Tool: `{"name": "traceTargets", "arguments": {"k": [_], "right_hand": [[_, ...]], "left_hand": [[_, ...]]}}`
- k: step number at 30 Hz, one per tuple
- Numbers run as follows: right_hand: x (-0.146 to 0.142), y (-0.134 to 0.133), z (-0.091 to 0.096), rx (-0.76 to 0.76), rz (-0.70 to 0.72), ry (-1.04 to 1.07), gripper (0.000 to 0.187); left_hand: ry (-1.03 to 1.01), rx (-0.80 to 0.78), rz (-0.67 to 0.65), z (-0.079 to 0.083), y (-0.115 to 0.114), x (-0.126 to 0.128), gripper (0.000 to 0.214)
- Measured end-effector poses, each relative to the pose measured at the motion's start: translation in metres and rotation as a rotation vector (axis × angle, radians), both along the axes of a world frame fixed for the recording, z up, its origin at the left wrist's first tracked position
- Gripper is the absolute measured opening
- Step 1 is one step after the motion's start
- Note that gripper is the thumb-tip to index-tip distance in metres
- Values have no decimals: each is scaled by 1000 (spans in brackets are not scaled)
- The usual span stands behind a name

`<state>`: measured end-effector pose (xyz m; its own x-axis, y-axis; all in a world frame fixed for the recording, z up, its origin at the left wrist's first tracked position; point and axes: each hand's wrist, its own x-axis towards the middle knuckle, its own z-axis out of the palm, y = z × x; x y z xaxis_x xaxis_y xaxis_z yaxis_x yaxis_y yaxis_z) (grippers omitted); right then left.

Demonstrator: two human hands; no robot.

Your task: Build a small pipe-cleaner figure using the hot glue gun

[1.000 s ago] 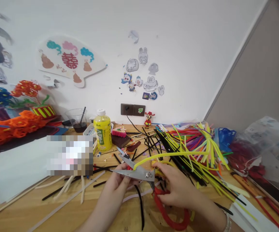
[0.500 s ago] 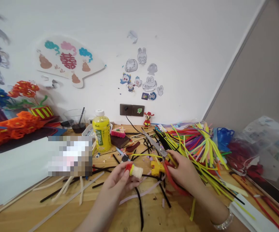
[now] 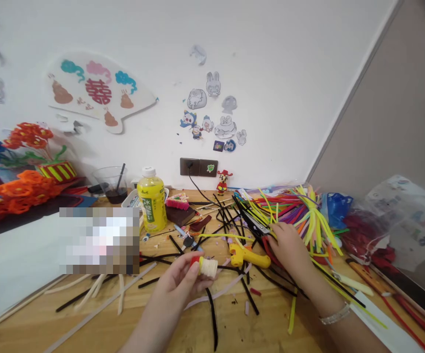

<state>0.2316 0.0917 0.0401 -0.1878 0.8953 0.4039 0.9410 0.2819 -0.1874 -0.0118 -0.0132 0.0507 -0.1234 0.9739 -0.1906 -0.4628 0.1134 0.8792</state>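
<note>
Our left hand [image 3: 180, 280] pinches a small cream-and-red pipe-cleaner coil [image 3: 206, 266] above the tabletop [image 3: 271, 328].

In the head view, our left fingers curl closed around the coil, which sits in front of the black pipe cleaners [image 3: 212, 314] at the middle of the tabletop. Our right hand [image 3: 291, 250] lies curled against the scissors [image 3: 253, 225], at the near side of the multicoloured pipe-cleaner pile [image 3: 293, 206]; we cannot tell whether it grips them. A yellow hot glue gun [image 3: 247, 257] lies between our hands, just right of the coil. Loose pipe cleaners crowd the space around both hands, the pile hems in the right, and bare wood shows along the front edge.
</note>
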Motion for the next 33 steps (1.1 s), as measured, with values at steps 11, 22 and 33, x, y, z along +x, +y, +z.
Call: {"name": "traceTargets", "arguments": {"k": [11, 22, 33], "right_hand": [[-83, -87, 9, -216, 653, 467, 14], [-75, -85, 3, -130, 707, 470, 20], [-77, -90, -4, 281, 760, 361, 28]], "left_hand": [[304, 122, -106, -17, -7, 5, 29], [655, 257, -28, -16, -11, 0, 16], [440, 199, -25, -12, -17, 10, 31]]}}
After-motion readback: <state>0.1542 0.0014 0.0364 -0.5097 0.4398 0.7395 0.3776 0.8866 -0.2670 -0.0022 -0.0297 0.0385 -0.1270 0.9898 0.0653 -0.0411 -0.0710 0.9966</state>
